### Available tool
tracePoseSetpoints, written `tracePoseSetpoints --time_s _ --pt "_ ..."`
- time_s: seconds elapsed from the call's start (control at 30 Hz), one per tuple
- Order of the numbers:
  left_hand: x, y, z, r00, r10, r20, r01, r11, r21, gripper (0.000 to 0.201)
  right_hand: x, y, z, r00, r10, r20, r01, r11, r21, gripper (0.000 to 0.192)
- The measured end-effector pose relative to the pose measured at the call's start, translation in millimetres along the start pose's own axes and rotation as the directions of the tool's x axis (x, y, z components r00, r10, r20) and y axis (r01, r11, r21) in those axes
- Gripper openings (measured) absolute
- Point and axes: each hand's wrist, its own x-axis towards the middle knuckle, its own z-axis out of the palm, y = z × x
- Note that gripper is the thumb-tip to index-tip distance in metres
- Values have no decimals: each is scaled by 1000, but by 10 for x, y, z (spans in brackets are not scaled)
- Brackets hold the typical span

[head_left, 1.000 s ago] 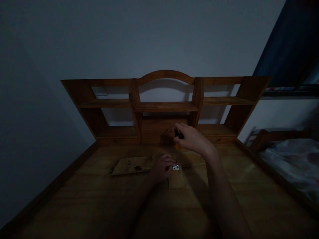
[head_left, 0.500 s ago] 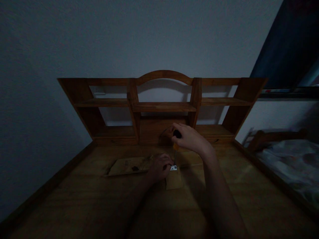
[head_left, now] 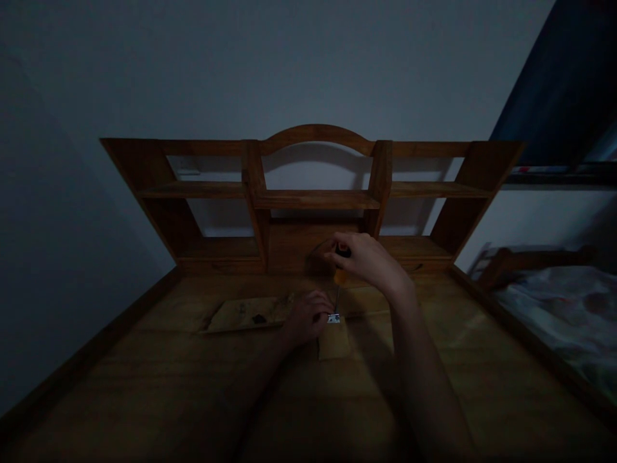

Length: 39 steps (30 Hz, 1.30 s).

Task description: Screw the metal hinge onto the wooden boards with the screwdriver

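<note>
Dim room, low light over a wooden bench [head_left: 144, 399].

Right hand [head_left: 369, 260] closed around the handle of a screwdriver [head_left: 340, 273] — black top, orange lower part — held upright, thin shaft running straight down. Tip resting on a small metal hinge [head_left: 333, 318], the one bright spot on the bench.

Left hand [head_left: 306, 316] just left of the hinge, fingers curled down and pressing at its edge; cannot tell whether anything is pinched between them. Hinge sitting on the far end of a small wooden block [head_left: 334, 343], roughly midway across the bench, nearer the back edge than the front.

Left of the left hand — a flat wooden panel [head_left: 243, 314] lying on the bench, long side parallel to the back edge, with a small dark item on it, too dim to identify.

Along the back edge, a wooden shelf unit [head_left: 313, 199] with an arched top and several open compartments, against a pale wall [head_left: 289, 64]. Small light object in the upper left compartment, unclear.

Beyond the right edge of the bench, a bed [head_left: 563, 308] with a wooden frame and pale bedding; above it a dark curtain [head_left: 563, 83].
</note>
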Motion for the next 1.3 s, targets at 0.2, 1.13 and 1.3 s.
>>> tracePoseSetpoints --time_s 0.2,1.13,1.3 --pt "-34 -11 4 1000 13 14 -13 1000 18 29 -12 11 -2 1000 -19 22 20 999 -50 31" --pt "-60 -81 2 998 -46 -39 49 994 102 32 1 -74 12 999 -31 25 32 999 -32 28" --pt "-75 -149 15 999 -49 -14 50 993 104 37 8 -77 3 1000 -23 17 24 999 -28 24"
